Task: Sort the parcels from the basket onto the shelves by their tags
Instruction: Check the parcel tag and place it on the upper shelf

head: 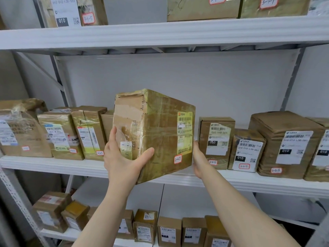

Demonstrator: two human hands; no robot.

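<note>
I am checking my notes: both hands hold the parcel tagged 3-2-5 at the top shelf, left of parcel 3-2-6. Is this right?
Not the top shelf. In the head view the left hand and right hand hold the parcel tagged 3-2-5 at the middle shelf, left of parcel 3-2-6.

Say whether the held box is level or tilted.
Tilted: the tape-wrapped brown cardboard box dips one bottom corner before the white shelf; left hand and right hand hold it.
</note>
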